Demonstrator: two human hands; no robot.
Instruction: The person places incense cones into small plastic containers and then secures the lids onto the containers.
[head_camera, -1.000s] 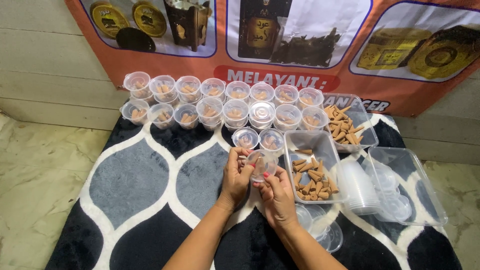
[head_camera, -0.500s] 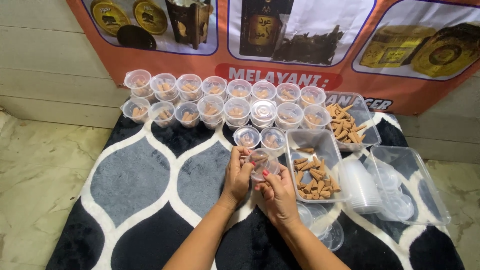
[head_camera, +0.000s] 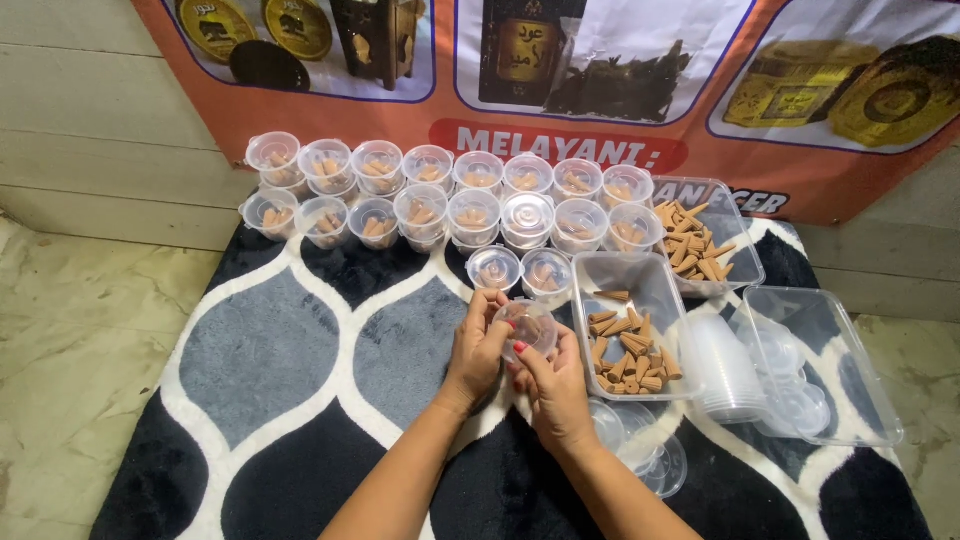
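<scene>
Both of my hands hold one small clear plastic cup (head_camera: 527, 328) with a lid on it and brown incense cones inside. My left hand (head_camera: 474, 352) grips its left side. My right hand (head_camera: 552, 384) presses on it from below and the right, thumb on the lid's rim. Just beyond the cup stand two filled, lidded cups (head_camera: 494, 268). To the right lies a clear rectangular tray (head_camera: 630, 282) with several loose brown cones (head_camera: 628, 358).
Two rows of filled lidded cups (head_camera: 447, 195) line the far edge of the patterned rug (head_camera: 280, 360). A second tray of cones (head_camera: 700, 242) sits at back right, beside a tray with stacked empty cups and lids (head_camera: 790, 365). Loose lids (head_camera: 640, 450) lie by my right wrist.
The cup has turned in my hands so its lid faces up toward me, and both hands have shifted slightly downward on it.
</scene>
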